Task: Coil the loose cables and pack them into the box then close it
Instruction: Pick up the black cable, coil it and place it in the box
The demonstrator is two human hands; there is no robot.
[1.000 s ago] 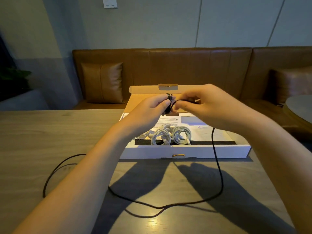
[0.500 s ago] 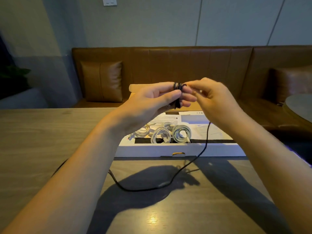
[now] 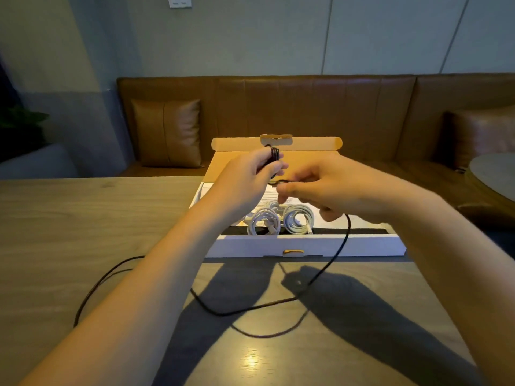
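Cable: thin black cable (image 3: 338,247), a few turns wound round the raised fingers (image 3: 271,151) of the left hand (image 3: 245,179); the rest drops past the right hand (image 3: 331,188), runs over the box front and trails in loose curves across the wooden table (image 3: 69,218)
Left hand: closed round the small black coil, held above the box
Right hand: pinching the cable just beside the coil, feeding the next turn; slightly blurred
Box: flat white cardboard box (image 3: 306,247) with its brown lid (image 3: 276,144) standing open at the far side
Already packed: coiled white cables (image 3: 281,220) lying in the box on printed paper sheets (image 3: 274,195)
Doing it well: probably best to keep each turn the same size and snug, letting slack slide through the pinch so no kinks form
In the way: the long tail loops under the left forearm and could snag on the box edge or arm as it is drawn in
Around: brown leather bench (image 3: 306,112) with a cushion (image 3: 167,132) behind; a round table edge (image 3: 493,174) at right
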